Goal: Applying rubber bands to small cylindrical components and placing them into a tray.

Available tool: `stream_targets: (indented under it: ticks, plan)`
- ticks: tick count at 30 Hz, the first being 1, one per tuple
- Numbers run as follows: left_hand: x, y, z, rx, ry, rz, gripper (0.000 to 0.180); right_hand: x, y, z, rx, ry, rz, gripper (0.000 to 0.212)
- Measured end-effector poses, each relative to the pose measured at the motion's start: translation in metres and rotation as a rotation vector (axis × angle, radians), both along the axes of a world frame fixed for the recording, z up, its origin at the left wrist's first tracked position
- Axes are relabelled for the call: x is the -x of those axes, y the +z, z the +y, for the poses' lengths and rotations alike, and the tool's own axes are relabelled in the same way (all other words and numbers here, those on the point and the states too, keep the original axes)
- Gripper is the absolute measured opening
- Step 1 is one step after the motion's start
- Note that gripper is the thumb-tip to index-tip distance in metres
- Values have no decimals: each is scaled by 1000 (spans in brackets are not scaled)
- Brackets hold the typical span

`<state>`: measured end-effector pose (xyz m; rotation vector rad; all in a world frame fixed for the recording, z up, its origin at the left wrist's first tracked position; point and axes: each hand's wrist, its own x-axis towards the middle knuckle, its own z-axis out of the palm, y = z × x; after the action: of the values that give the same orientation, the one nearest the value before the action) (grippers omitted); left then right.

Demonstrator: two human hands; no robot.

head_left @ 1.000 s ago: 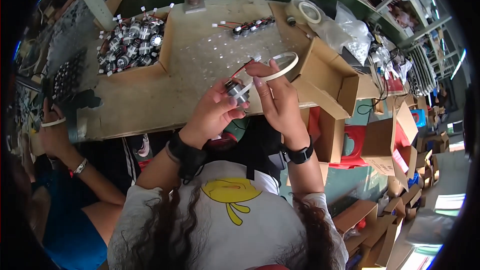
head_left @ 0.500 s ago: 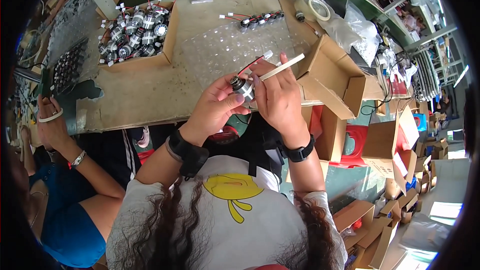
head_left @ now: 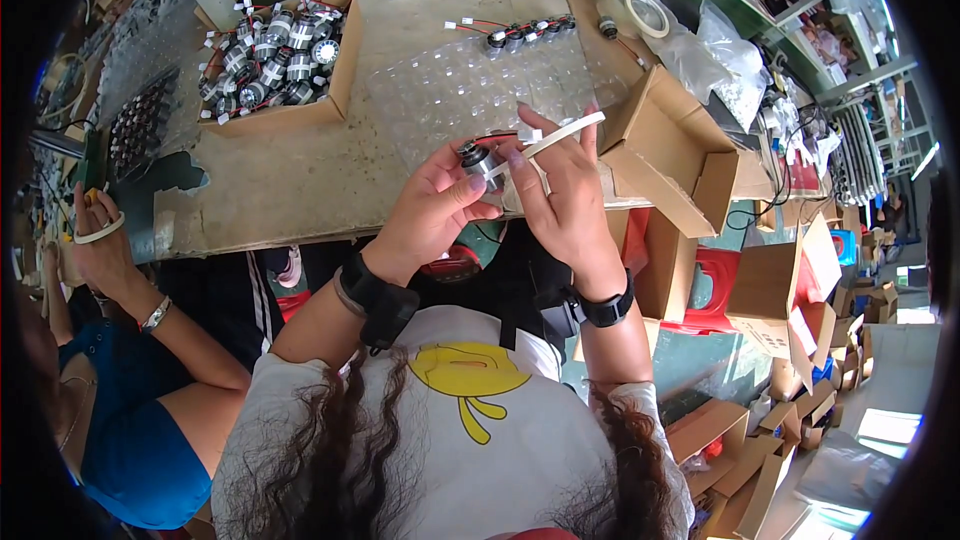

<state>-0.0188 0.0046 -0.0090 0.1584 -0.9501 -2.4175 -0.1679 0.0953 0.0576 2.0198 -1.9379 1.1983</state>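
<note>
My left hand [head_left: 422,205] grips a small cylindrical motor [head_left: 484,164], silver with a black end, between thumb and fingers. A pale strip lies across the motor's side. From it a red and black lead runs right to a white plug [head_left: 531,137]. Beside it, my right hand [head_left: 568,195] holds a narrow white ring seen nearly edge-on, like a roll of tape [head_left: 577,126], its fingertips close to the motor. Both hands are over the bench's front edge.
An open carton [head_left: 340,100] heaped with similar motors stands back left. Bubble wrap [head_left: 430,90] lies ahead, a row of motors [head_left: 530,33] behind it. An empty-looking cardboard box [head_left: 665,140] sits right, near a clear tape roll [head_left: 645,15]. A co-worker's hand [head_left: 105,250] is at left.
The white plug and lead have swung lower, and the white ring has tilted to show more of its curve. My right hand's fingers have spread somewhat. My left hand still grips the motor.
</note>
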Motion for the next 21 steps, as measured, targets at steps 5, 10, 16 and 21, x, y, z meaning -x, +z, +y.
stream_targets:
  ticks: [5,10,16,21]
  plan:
    - [1,-1,2,-22,15,7,42,-11,-3,-2,82,-105,144,14]
    - [7,4,4,144,116,-55,41,-16,-8,-4,92,-170,213,16]
    - [5,11,0,146,120,-84,38,-2,-10,-2,19,32,-288,14]
    - [3,15,1,111,88,-78,37,-2,6,1,74,-1,-78,12]
